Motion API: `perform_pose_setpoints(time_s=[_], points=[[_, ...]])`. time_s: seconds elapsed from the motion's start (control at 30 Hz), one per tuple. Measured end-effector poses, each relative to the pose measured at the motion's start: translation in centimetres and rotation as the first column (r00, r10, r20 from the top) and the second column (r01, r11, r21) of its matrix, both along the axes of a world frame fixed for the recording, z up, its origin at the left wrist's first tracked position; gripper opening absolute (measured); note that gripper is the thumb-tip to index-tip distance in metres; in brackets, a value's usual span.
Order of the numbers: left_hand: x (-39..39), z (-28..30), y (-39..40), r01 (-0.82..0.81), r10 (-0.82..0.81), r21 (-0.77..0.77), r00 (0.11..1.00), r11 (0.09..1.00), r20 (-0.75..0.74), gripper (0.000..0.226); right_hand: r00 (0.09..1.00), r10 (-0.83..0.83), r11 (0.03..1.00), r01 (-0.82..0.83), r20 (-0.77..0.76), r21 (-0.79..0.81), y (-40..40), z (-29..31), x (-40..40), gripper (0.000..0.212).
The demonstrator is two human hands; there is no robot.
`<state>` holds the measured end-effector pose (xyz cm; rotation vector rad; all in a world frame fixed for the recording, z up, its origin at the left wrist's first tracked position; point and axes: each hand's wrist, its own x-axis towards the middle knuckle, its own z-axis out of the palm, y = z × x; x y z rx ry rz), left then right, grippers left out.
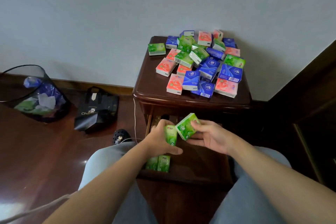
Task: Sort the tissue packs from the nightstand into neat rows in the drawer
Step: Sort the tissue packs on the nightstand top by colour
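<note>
Several green, blue and pink tissue packs (200, 63) lie in a loose heap on the dark wooden nightstand (149, 89). Below it the drawer (200, 165) stands pulled out over my knees. My left hand (160, 142) grips one upright green pack (171, 135) above the drawer's left side. My right hand (209, 136) holds a second green pack (186, 126), tilted, right beside the first. Two green packs (158, 163) stand side by side in the drawer's front left corner, partly hidden by my left hand.
A mesh waste bin (36, 96) with wrappers and a black shopping bag (96, 109) stand on the wooden floor at left. A white cable (135, 114) hangs along the nightstand's left side. A dark bed frame (309, 96) rises at right.
</note>
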<state>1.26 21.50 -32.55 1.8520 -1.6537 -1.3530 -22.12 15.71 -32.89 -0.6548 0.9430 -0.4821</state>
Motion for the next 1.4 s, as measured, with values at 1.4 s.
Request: perform_pose_setpoints(time_s=[1.4], points=[[0.8, -9.5, -0.4, -0.272, 0.337, 0.289, 0.919, 0.918, -0.204, 0.058, 0.472, -0.065, 0.888, -0.375, -0.879, -0.266, 2.2, -13.2, 4.7, 0.04]])
